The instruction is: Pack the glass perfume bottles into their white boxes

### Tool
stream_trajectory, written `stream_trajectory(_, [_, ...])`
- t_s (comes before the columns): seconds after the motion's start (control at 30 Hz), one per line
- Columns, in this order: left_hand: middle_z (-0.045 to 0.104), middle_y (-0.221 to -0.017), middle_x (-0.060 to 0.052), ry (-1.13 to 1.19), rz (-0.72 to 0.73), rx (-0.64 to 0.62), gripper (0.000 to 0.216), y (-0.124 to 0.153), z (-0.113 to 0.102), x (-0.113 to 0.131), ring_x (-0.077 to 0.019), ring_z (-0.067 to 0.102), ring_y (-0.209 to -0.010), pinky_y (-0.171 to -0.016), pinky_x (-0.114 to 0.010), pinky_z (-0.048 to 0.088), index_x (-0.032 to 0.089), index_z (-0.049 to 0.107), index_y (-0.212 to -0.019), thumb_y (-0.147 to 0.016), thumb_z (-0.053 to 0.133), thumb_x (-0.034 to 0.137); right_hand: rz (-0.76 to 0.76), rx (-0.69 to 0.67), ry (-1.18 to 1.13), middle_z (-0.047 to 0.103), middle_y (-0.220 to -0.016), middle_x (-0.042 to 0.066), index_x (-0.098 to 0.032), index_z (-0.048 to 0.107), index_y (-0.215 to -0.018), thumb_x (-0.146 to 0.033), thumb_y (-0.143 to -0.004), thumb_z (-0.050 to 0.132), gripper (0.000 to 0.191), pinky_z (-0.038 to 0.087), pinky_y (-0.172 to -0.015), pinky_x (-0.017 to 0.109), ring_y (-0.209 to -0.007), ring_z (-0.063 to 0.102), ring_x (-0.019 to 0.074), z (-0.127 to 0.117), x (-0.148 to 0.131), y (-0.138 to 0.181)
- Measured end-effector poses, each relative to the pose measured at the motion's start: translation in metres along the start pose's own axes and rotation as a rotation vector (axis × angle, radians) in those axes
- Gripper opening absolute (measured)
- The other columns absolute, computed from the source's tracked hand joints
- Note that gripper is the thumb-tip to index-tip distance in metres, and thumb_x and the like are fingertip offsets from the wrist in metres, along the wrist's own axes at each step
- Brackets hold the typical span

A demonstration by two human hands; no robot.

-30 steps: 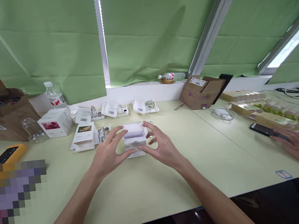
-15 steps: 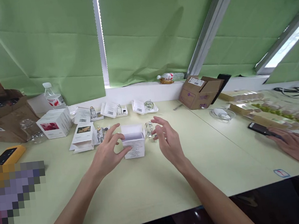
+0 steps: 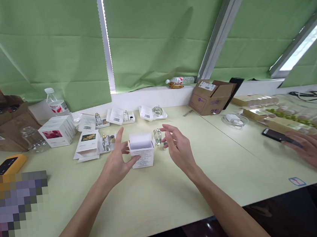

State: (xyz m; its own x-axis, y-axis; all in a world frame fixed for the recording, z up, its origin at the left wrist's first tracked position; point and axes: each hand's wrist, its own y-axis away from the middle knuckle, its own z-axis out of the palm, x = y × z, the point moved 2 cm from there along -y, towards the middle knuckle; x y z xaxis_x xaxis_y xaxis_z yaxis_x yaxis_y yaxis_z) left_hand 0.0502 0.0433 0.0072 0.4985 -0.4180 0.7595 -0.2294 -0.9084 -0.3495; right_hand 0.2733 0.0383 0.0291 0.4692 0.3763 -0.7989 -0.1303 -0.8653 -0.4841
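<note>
An upright white carton (image 3: 142, 158) with printed text on its front stands on the table, its top flap raised. My left hand (image 3: 117, 158) is at its left side, thumb against the front face, index finger pointing up and the other fingers spread beside the edge. To the right of the carton, my right hand (image 3: 178, 146) hovers with its fingers apart and loosely curved, holding nothing. Just beyond those fingertips stands a clear glass bottle (image 3: 157, 136), partly covered by the hand. A small dark cap (image 3: 165, 146) seems to lie beside it.
At left are an opened white box (image 3: 87, 143), glass bottles (image 3: 106, 142) in a tray, stacked white boxes (image 3: 55, 133) and a yellow device (image 3: 9, 166). Further back sit a cardboard box (image 3: 209, 98) and a white cable (image 3: 234, 120). Another person's hand (image 3: 311, 147) rests on a phone (image 3: 276, 136).
My left index finger has straightened upward, and the left fingers have moved closer to the carton's side. My right hand and the carton stay nearly where they were.
</note>
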Motion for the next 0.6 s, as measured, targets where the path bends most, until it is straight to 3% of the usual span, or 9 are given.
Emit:
stream_trajectory(0.07, [0.068, -0.114, -0.006, 0.037, -0.051, -0.045, 0.099, -0.0008, 0.0002, -0.0018, -0.0236, 0.067, -0.098, -0.089, -0.042, 0.052, 0.03, -0.002, -0.152, -0.082, 0.068, 0.038, 0.007, 0.017, -0.01, 0.064, -0.118, 0.007, -0.024, 0.055, -0.126, -0.045, -0.097, 0.04, 0.038, 0.056, -0.063, 0.031, -0.079, 0.063, 0.0166, -0.0021, 0.0012, -0.0013])
stream_trajectory(0.13, [0.069, -0.112, -0.006, 0.051, -0.092, -0.136, 0.081, -0.0014, 0.0009, -0.004, -0.0247, 0.067, -0.098, -0.086, -0.04, 0.053, 0.028, 0.022, -0.149, -0.082, 0.067, 0.039, 0.014, 0.035, -0.018, 0.064, -0.118, 0.007, -0.024, 0.055, -0.125, -0.045, -0.097, 0.041, 0.038, 0.057, -0.061, 0.031, -0.078, 0.063, 0.0166, -0.004, 0.0026, -0.0027])
stream_trajectory(0.2, [0.068, -0.114, -0.006, 0.047, -0.101, -0.219, 0.054, -0.0017, 0.0018, -0.0057, -0.0254, 0.066, -0.1, -0.086, -0.039, 0.053, 0.027, 0.048, -0.133, -0.083, 0.065, 0.039, 0.018, 0.041, -0.017, 0.064, -0.118, 0.007, -0.024, 0.056, -0.123, -0.045, -0.096, 0.041, 0.037, 0.057, -0.06, 0.032, -0.077, 0.063, 0.0167, -0.005, 0.0041, -0.0038])
stream_trajectory(0.27, [0.068, -0.115, -0.004, 0.042, -0.101, -0.25, 0.038, -0.0019, 0.0024, -0.0071, -0.0251, 0.065, -0.102, -0.087, -0.039, 0.053, 0.027, 0.059, -0.119, -0.083, 0.063, 0.038, 0.018, 0.039, -0.007, 0.064, -0.118, 0.008, -0.024, 0.056, -0.122, -0.044, -0.096, 0.041, 0.037, 0.057, -0.06, 0.032, -0.078, 0.063, 0.0171, -0.005, 0.0054, -0.0045])
stream_trajectory(0.43, [0.069, -0.113, -0.004, 0.088, -0.144, -0.223, 0.039, -0.0029, 0.0029, -0.0098, -0.0244, 0.065, -0.099, -0.085, -0.038, 0.052, 0.026, 0.058, -0.119, -0.083, 0.064, 0.039, 0.022, 0.012, 0.033, 0.062, -0.121, 0.008, -0.024, 0.058, -0.119, -0.042, -0.094, 0.044, 0.034, 0.057, -0.059, 0.031, -0.08, 0.063, 0.0179, -0.0033, 0.0085, -0.0051])
stream_trajectory(0.6, [0.07, -0.107, -0.006, 0.204, -0.245, -0.282, 0.046, -0.0029, 0.0001, -0.0074, -0.0234, 0.067, -0.09, -0.078, -0.036, 0.053, 0.025, 0.055, -0.126, -0.086, 0.059, 0.048, 0.037, -0.012, 0.061, 0.061, -0.124, 0.007, -0.023, 0.059, -0.115, -0.039, -0.092, 0.046, 0.03, 0.056, -0.056, 0.029, -0.081, 0.064, 0.0178, -0.0025, 0.0103, -0.0051])
